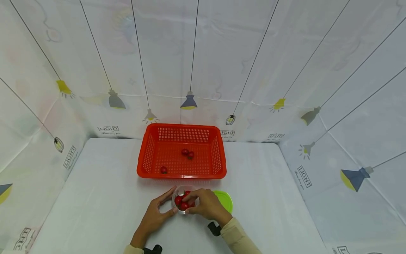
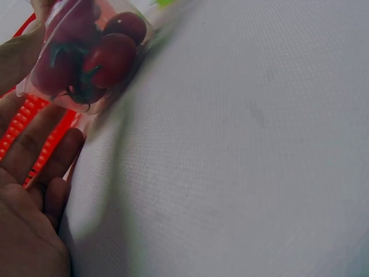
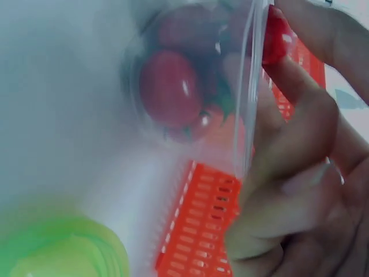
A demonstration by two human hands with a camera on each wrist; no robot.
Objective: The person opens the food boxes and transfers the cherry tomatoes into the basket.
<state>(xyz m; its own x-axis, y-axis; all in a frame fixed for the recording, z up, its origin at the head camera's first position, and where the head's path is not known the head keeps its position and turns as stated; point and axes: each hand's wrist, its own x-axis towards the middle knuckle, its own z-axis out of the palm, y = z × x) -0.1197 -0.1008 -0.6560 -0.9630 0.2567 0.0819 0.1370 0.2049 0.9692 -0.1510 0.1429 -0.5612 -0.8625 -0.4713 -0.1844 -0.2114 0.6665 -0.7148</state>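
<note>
Tomatoes (image 1: 184,206) sit bunched inside a clear cup (image 3: 247,115) on the near part of the desk (image 1: 269,194), a little left of its middle. From where I stand, I see the person's left hand (image 1: 155,213) steadying that cup, thumb on the near side and a finger on the far side, the cup held lightly between them. The right hand (image 1: 207,204) reaches over the cup from the right, its fingertips gripping one tomato (image 3: 278,37) at the mouth.

Just beyond the cup stands a red basket (image 1: 182,176) with three more tomatoes in it: a touching pair (image 1: 188,153) right of the middle and a single one (image 1: 163,169) near the front left. A green lid (image 1: 224,201) lies just right of the cup, partly behind the right hand.

I take the step in hand to be shifting tomatoes between basket and cup, though I can't tell whether this one is going in or coming out. Either way, the next move seems to call for a steady cup and a gentle release, without squeezing the thin wall.
</note>
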